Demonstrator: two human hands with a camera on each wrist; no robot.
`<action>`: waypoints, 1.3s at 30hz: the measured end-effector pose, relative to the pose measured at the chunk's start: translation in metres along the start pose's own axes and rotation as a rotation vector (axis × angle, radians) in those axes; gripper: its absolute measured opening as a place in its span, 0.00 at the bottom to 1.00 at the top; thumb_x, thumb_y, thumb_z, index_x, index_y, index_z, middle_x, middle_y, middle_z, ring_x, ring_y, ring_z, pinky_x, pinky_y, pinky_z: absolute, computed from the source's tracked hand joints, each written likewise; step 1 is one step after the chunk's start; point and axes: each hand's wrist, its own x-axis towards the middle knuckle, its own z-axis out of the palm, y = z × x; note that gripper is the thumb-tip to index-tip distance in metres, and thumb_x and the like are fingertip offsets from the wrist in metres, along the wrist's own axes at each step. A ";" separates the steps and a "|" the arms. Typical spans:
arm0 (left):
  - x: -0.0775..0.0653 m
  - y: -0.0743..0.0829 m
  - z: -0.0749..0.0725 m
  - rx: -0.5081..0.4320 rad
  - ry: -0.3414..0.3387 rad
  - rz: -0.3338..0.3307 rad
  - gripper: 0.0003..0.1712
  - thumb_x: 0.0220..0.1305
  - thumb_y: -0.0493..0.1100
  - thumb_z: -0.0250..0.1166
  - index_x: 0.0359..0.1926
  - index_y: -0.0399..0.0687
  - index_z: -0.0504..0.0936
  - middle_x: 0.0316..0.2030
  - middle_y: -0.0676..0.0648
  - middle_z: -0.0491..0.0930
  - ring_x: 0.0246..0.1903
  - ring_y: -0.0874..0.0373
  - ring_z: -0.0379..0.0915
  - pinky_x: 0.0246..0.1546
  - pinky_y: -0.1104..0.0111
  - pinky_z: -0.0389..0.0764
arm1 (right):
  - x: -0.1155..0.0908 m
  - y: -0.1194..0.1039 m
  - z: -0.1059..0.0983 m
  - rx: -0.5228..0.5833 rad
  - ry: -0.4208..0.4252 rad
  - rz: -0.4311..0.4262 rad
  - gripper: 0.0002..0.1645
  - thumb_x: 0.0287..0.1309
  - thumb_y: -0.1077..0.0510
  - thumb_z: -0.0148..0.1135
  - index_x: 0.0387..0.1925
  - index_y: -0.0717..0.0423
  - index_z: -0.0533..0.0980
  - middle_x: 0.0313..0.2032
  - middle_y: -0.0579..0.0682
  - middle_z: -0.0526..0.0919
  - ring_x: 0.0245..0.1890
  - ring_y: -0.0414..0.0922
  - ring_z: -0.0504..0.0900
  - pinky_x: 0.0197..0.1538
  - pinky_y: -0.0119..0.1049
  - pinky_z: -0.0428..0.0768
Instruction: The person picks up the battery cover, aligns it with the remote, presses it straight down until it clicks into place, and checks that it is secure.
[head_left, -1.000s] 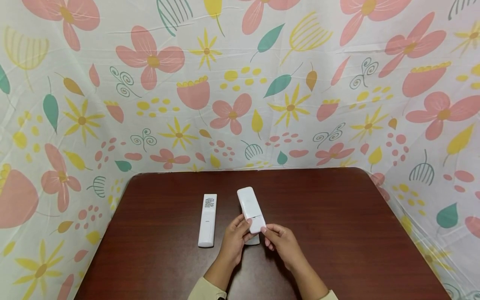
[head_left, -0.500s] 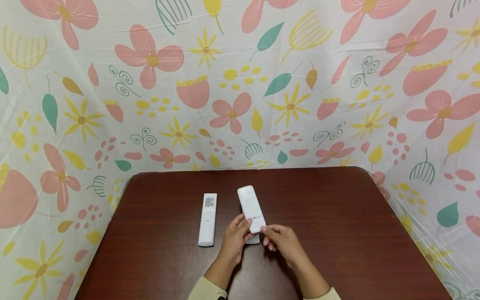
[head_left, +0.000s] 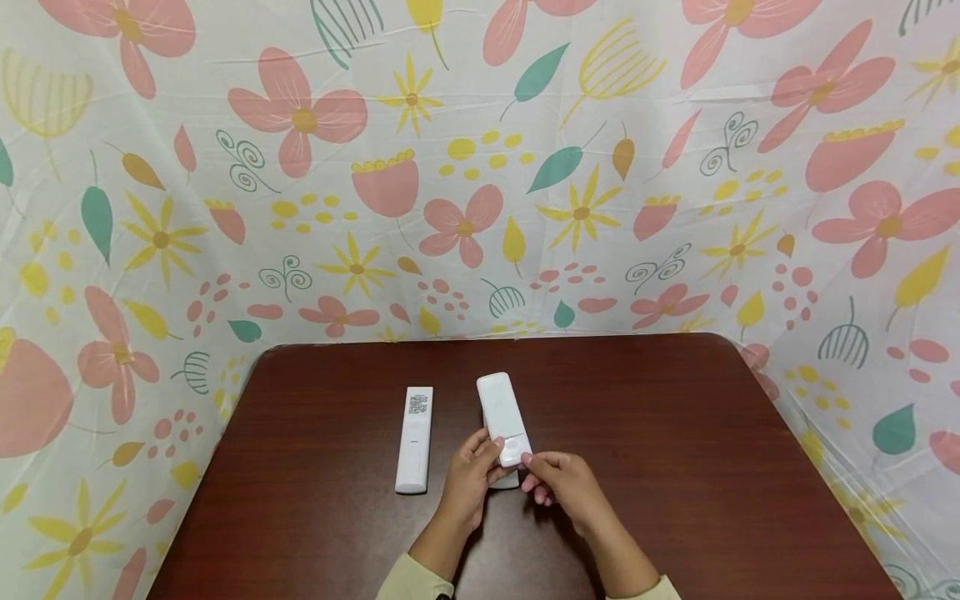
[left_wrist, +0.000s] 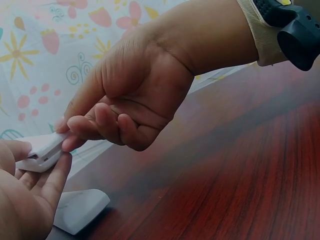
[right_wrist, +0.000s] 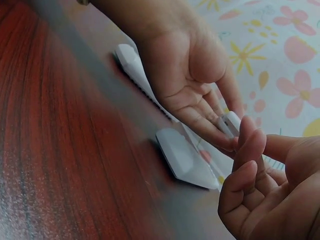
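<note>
Face down and off the table, a white remote control [head_left: 500, 404] is held between both hands, its near end toward me. My left hand [head_left: 467, 482] grips its left side near that end, thumb lying on the back cover [head_left: 512, 451]. A seam crosses the back just above this cover, and the left wrist view shows a narrow gap along the end of the remote [left_wrist: 46, 152]. My right hand [head_left: 566, 487] pinches the near right corner with thumb and forefinger, other fingers curled beneath. Under the hands lies another white remote [right_wrist: 182, 157], mostly hidden in the head view.
To the left a third white remote [head_left: 414, 442] lies face down, with a printed label at its far end. The brown wooden table [head_left: 637, 417] has a floral cloth [head_left: 465, 167] hanging behind it and at its sides.
The seam by the back cover shifts slightly and looks narrower now than a second ago. Both hands keep nearly the same place and hold on the remote.
</note>
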 end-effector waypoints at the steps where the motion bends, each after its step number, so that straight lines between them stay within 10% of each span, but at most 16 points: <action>1: 0.000 0.000 0.000 -0.002 -0.001 -0.001 0.28 0.73 0.39 0.60 0.67 0.29 0.67 0.55 0.37 0.83 0.42 0.61 0.84 0.44 0.70 0.86 | 0.000 0.000 0.000 -0.005 -0.001 -0.002 0.26 0.69 0.48 0.62 0.47 0.70 0.80 0.22 0.45 0.84 0.18 0.37 0.75 0.24 0.29 0.75; 14: -0.002 0.003 0.002 0.014 0.000 0.003 0.27 0.74 0.41 0.59 0.66 0.28 0.69 0.57 0.34 0.81 0.45 0.59 0.84 0.47 0.66 0.87 | 0.000 0.002 0.004 -0.035 0.068 -0.080 0.19 0.64 0.52 0.67 0.40 0.68 0.78 0.23 0.48 0.80 0.22 0.41 0.76 0.27 0.33 0.77; 19: -0.002 0.005 0.001 0.020 0.004 -0.003 0.27 0.74 0.41 0.59 0.66 0.29 0.69 0.55 0.35 0.83 0.44 0.60 0.84 0.45 0.68 0.87 | 0.001 0.007 0.005 -0.077 0.137 -0.206 0.26 0.60 0.54 0.72 0.56 0.56 0.74 0.38 0.55 0.84 0.33 0.42 0.82 0.35 0.33 0.82; 26: -0.005 0.008 0.001 0.054 -0.006 -0.021 0.28 0.73 0.44 0.60 0.67 0.32 0.71 0.54 0.38 0.83 0.41 0.61 0.83 0.40 0.73 0.85 | 0.001 0.009 0.003 -0.217 0.016 -0.443 0.42 0.59 0.54 0.72 0.73 0.43 0.65 0.62 0.58 0.79 0.50 0.45 0.82 0.49 0.32 0.83; 39: -0.008 0.012 0.002 0.078 -0.062 -0.011 0.28 0.72 0.42 0.61 0.68 0.33 0.70 0.52 0.37 0.84 0.39 0.62 0.84 0.40 0.72 0.86 | 0.004 0.007 0.002 -0.213 -0.035 -0.434 0.34 0.59 0.53 0.72 0.67 0.40 0.73 0.67 0.52 0.75 0.51 0.40 0.82 0.48 0.30 0.85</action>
